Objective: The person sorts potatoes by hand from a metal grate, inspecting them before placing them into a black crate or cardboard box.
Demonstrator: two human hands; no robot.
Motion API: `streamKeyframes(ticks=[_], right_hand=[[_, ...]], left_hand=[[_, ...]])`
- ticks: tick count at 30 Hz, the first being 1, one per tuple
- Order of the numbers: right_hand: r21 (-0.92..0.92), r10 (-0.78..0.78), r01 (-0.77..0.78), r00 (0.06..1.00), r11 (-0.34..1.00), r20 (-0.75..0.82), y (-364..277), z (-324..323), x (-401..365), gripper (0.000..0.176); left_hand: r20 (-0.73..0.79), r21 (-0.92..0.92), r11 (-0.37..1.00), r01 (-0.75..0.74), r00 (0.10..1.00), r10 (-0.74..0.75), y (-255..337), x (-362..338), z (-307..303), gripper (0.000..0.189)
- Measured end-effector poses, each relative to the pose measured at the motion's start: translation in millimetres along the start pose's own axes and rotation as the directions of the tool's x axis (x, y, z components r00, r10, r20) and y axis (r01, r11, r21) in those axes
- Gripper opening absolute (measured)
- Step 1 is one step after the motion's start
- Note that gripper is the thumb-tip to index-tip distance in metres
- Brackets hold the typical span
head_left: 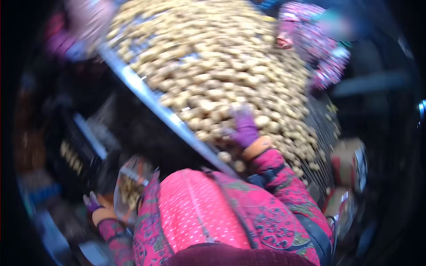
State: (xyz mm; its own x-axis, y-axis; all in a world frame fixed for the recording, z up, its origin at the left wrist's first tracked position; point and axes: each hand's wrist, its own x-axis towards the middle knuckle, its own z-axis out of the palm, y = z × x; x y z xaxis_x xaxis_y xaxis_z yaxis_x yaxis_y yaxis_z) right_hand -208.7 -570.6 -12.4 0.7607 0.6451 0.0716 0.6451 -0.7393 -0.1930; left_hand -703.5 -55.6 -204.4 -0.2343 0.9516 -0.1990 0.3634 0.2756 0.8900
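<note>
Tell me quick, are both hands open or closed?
Left hand: open, nothing seen in it.
Right hand: open, at the potatoes, blurred.

And here's a hot-pink top, sprinkled with white dots, a pale line running down its middle! On either side of that top, a magenta jacket, busy with dark and green flowery patterns. Below the top, maroon cloth. Beyond the top, a purple right glove, paler-tipped; left of it, a matching left glove, blurred.
</note>
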Motion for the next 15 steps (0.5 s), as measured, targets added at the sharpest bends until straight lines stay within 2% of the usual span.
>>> streamKeyframes(ticks=[1,2,3,4,5,6,7,8,9,10,11,12,13,14,15], right_hand=[[-0.141,0.077,-0.064,0.993,0.988,0.089,-13,-16,-4,0.085],[-0.206,0.072,-0.054,0.994,0.977,0.083,-18,-28,-17,0.085],[-0.253,0.05,-0.025,0.995,0.967,0.091,-21,-34,-33,0.086],[-0.231,0.065,-0.038,0.992,0.972,0.111,-27,-55,-45,0.086],[-0.192,0.072,-0.046,0.989,0.98,0.131,-24,-60,-57,0.086],[-0.113,0.101,-0.087,0.987,0.99,0.123,-19,-65,-73,0.087],[-0.086,0.088,-0.084,0.995,0.993,0.044,-5,-58,-92,0.084],[-0.143,0.066,-0.049,0.991,0.988,0.113,-1,-68,-105,0.081],[-0.196,0.047,-0.01,0.982,0.981,0.186,3,-79,-117,0.079],[-0.164,0.027,0.009,0.977,0.986,0.212,9,-81,-130,0.073],[-0.247,-0.014,0.068,0.977,0.967,0.214,19,-74,-149,0.062],[-0.169,0.017,0.035,0.955,0.985,0.296,20,-91,-148,0.057],[-0.088,0.031,0.003,0.925,0.996,0.379,22,-108,-142,0.051],[-0.082,0.033,-0.002,0.926,0.997,0.376,35,-108,-142,0.051],[0.014,0.132,-0.14,0.958,0.99,0.253,47,-107,-144,0.048]], left_hand=[[0.105,-0.089,0.993,-0.081,0.99,0.09,45,-33,47,0.052],[0.358,-0.108,0.984,-0.14,0.918,0.17,79,-53,84,0.058],[0.584,-0.154,0.971,-0.18,0.776,0.237,113,-74,119,0.064],[0.756,-0.429,0.898,-0.096,0.506,0.415,109,-66,152,0.066],[0.745,-0.387,0.844,-0.372,0.414,0.524,155,-127,170,0.062],[0.718,-0.344,0.708,-0.617,0.313,0.622,204,-191,188,0.058],[0.714,-0.425,0.636,-0.644,0.194,0.673,229,-236,202,0.054],[0.662,-0.53,0.397,-0.75,-0.073,0.746,248,-265,216,0.052],[0.652,-0.616,0.368,-0.697,-0.188,0.734,259,-296,226,0.049],[0.631,-0.682,0.353,-0.641,-0.27,0.728,269,-329,233,0.048],[0.628,-0.717,0.344,-0.606,-0.346,0.698,267,-349,243,0.049],[0.6,-0.768,0.33,-0.549,-0.439,0.668,261,-366,252,0.05],[0.602,-0.771,0.284,-0.57,-0.507,0.617,268,-388,249,0.047],[0.58,-0.794,0.277,-0.54,-0.54,0.61,264,-401,252,0.047],[0.558,-0.816,0.272,-0.51,-0.574,0.599,260,-412,254,0.047]])
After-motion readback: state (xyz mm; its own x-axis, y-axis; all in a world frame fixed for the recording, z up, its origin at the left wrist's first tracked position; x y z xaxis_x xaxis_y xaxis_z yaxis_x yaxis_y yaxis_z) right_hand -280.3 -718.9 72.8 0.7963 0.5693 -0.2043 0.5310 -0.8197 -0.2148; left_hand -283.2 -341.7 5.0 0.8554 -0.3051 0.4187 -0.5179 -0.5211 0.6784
